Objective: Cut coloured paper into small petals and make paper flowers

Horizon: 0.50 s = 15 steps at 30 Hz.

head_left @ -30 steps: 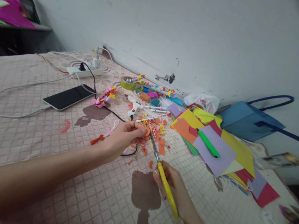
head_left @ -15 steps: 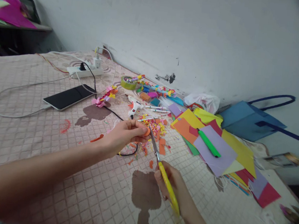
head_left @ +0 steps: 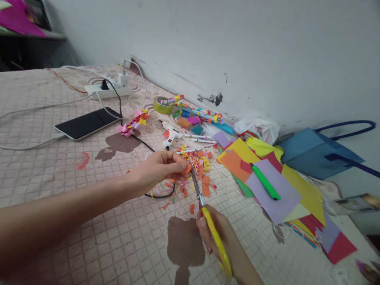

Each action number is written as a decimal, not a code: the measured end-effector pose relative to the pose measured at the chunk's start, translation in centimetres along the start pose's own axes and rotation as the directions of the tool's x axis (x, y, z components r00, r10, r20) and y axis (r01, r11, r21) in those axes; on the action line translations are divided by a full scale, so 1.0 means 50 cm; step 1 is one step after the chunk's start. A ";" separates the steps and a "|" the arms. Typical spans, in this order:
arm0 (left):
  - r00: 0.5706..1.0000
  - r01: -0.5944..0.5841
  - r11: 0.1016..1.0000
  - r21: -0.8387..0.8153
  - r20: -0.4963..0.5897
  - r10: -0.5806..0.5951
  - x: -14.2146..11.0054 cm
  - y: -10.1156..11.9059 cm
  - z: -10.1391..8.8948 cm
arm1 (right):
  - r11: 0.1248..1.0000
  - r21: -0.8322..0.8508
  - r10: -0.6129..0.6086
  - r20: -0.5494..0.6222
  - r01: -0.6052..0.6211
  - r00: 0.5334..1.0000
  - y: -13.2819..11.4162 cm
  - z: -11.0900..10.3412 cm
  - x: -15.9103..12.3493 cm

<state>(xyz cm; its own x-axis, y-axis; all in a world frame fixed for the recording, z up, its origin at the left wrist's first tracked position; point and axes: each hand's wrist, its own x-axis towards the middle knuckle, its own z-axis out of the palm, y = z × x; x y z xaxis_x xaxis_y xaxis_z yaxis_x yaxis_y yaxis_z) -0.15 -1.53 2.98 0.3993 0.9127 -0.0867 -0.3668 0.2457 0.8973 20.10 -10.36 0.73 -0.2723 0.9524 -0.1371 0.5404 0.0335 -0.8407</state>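
My left hand (head_left: 160, 169) pinches a small orange paper piece (head_left: 186, 169) between thumb and fingers. My right hand (head_left: 215, 232) is wrapped round the yellow handles of a pair of scissors (head_left: 201, 197). The metal blades point away from me, and their tips meet the right edge of the orange piece. Just behind and under the blades lies a heap of tiny coloured paper scraps (head_left: 201, 162). An orange paper strip (head_left: 206, 186) rests to the right of the blades. Part of the orange piece is hidden by my left fingers.
A white glue gun (head_left: 172, 136) lies beyond my left hand, its black cord running near my wrist. Coloured paper sheets (head_left: 273, 186) with a green cutter (head_left: 265, 182) spread to the right. A phone (head_left: 87, 123) and power strip (head_left: 109, 91) sit left; a blue bag (head_left: 320, 153) stands at the wall.
The scissor handles have tilted slightly down and to the right in my right hand. My left hand has barely shifted and keeps the orange paper piece at the blade tips.
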 end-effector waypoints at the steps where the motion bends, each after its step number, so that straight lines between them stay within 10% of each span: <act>1: 1.000 -0.005 1.000 0.004 -0.003 0.005 0.000 0.000 0.000 | 1.000 0.000 0.003 -0.002 -0.003 1.000 -0.002 0.000 0.000; 15: 0.999 -0.025 1.000 0.002 -0.020 0.025 -0.002 -0.004 0.003 | 0.999 0.027 0.042 -0.012 -0.041 0.999 -0.003 0.003 0.006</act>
<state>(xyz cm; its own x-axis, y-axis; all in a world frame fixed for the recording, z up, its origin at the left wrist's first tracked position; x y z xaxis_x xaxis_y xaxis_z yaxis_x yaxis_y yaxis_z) 0.02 -1.70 2.87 0.3731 0.9249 -0.0728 -0.3747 0.2220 0.9002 19.80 -10.12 0.73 -0.2397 0.9566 -0.1655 0.5295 -0.0141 -0.8482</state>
